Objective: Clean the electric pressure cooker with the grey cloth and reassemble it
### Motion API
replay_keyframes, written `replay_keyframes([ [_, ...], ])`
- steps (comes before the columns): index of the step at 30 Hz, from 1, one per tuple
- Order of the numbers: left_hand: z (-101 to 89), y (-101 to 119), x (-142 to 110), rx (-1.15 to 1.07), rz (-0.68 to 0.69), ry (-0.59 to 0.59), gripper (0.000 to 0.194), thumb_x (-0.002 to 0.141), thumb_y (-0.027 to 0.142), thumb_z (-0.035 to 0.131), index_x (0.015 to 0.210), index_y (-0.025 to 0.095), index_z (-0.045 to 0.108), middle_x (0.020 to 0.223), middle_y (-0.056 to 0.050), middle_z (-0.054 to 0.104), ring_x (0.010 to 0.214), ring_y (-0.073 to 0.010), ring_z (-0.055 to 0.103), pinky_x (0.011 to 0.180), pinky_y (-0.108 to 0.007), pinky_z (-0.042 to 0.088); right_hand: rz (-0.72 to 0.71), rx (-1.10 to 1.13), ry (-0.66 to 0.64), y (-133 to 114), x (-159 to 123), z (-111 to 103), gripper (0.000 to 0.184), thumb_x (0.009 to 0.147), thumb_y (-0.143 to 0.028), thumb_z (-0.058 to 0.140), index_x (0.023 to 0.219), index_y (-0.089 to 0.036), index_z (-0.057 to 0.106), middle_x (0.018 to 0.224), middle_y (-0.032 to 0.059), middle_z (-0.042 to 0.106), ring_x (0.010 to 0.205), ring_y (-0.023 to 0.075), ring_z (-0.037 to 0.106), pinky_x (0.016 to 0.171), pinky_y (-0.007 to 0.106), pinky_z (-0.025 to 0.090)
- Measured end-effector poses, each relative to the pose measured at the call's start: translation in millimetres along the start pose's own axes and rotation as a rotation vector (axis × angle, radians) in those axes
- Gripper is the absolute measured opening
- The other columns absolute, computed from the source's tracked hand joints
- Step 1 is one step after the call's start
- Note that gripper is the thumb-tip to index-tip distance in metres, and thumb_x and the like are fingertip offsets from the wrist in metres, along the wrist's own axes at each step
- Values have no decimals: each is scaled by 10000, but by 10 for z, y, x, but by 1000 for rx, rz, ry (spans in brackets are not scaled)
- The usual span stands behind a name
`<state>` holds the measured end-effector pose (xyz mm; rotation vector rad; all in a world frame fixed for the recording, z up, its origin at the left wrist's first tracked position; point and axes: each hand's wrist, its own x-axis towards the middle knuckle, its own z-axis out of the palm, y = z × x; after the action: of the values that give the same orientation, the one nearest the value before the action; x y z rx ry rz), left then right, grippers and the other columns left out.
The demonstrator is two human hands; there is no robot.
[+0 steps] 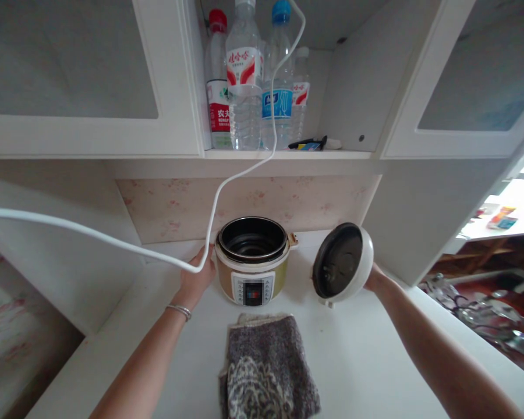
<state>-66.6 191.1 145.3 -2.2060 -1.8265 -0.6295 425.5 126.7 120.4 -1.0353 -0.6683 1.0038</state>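
A gold and white electric pressure cooker (252, 278) stands open on the white counter (358, 349), its dark inner pot showing. My left hand (197, 278) rests against the cooker's left side with fingers wrapped round its edge. My right hand (372, 278) holds the cooker's white lid (341, 263) upright to the right of the pot, dark underside facing me; the lid hides most of the fingers. A folded grey patterned towel (268, 368) lies on the counter just in front of the cooker.
A white cable (218, 195) runs from the left, past my left hand, up into the open shelf holding several water bottles (243, 75). White cabinets with glass doors (70, 64) hang overhead. Metal utensils (484, 305) lie at the right.
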Motion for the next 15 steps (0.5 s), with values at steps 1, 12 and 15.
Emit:
replay_keyframes([
  [1,5,-1,-1,4,1,0,527,896,183,374,1421,201,410,1230,-124,639,989,-241,667,767,-319,525,82,37,-41,49,-5,-11,227,818,-346,654,959,-173,695,870,125,734,912,303,668,882,522,513],
  [12,41,-43,11,11,15,-6,521,902,191,362,1420,198,412,1199,-138,651,979,-244,674,760,-321,522,168,186,-45,639,70,-75,294,832,-403,593,1050,-225,679,995,86,737,917,272,681,880,496,525],
  [15,30,-48,13,5,38,0,526,896,182,363,1420,192,414,1248,-138,629,991,-241,670,773,-322,522,152,235,-3,748,88,-80,305,848,-436,561,1044,-236,683,997,73,739,912,267,681,896,499,518],
])
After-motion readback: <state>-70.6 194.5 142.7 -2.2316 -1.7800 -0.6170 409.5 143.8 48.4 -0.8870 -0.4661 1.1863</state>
